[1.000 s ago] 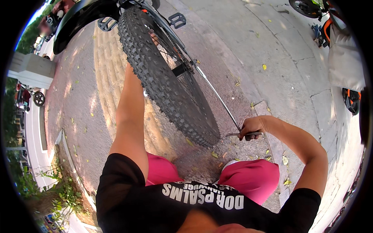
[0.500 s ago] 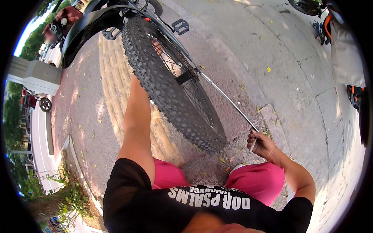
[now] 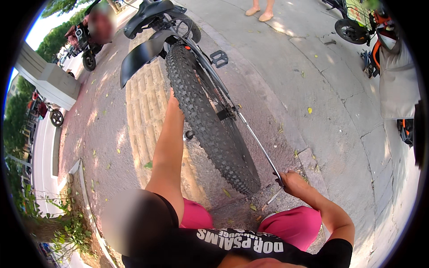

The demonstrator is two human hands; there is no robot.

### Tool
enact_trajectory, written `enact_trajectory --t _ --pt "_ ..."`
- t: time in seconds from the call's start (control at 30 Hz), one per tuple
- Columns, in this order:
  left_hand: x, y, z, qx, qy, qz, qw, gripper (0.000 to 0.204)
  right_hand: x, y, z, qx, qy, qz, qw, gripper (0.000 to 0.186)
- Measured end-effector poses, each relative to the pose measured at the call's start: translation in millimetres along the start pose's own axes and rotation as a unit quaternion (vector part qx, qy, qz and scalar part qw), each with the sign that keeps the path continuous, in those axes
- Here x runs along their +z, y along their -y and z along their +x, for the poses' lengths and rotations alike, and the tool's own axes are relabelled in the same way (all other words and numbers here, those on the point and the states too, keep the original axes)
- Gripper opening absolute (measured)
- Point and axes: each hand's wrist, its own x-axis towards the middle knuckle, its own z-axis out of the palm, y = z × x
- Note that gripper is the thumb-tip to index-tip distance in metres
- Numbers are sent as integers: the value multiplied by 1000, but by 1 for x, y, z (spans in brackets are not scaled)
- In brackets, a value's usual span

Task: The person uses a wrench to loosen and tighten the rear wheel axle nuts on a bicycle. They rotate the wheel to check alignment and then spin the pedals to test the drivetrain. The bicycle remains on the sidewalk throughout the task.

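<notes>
Greenery [image 3: 73, 230] with small leaves spreads at the lower left, beside a pale raised kerb [image 3: 84, 190]. Above it, a square grey concrete pillar [image 3: 58, 85] stands at the edge of the reddish pavement. Next comes a strip of yellow ridged paving [image 3: 145, 100], with a glossy black curved fender [image 3: 145, 56] jutting over its upper end. The bare left forearm [image 3: 167, 152] reaches up over the strip and passes behind a fat black knobbly tyre [image 3: 203, 109]; the hand at its end is hidden there, and I cannot tell whether it grips. The tyre slants through the middle, its near edge just ahead of the person's pink trousers [image 3: 292, 228]. A flat black pedal [image 3: 219, 58] sticks out on its right side. From the wheel's axle, a long silver metal wrench [image 3: 259, 143] runs down to the right, and the right hand [image 3: 292, 183] is closed around its near end; the crossbar tip points toward the tyre's lower edge, near but apart. Beyond that hand, grey concrete pavement [image 3: 339, 147] stretches wide to a beige cloth cover [image 3: 397, 78] at the right rim.
</notes>
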Motion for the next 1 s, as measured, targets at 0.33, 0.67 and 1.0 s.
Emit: enact_trajectory --t 0.33,0.67,1.0 --pt "17 0 -9 31 -78 49 995 64 -19 32 2 2 19 -220 975 47" --pt "38 4 -5 51 -109 67 990 78 -38 8 -23 -104 -88 -222 966 43" --pt "69 3 -11 69 -140 47 987 98 11 -15 -3 118 -16 8 993 18"
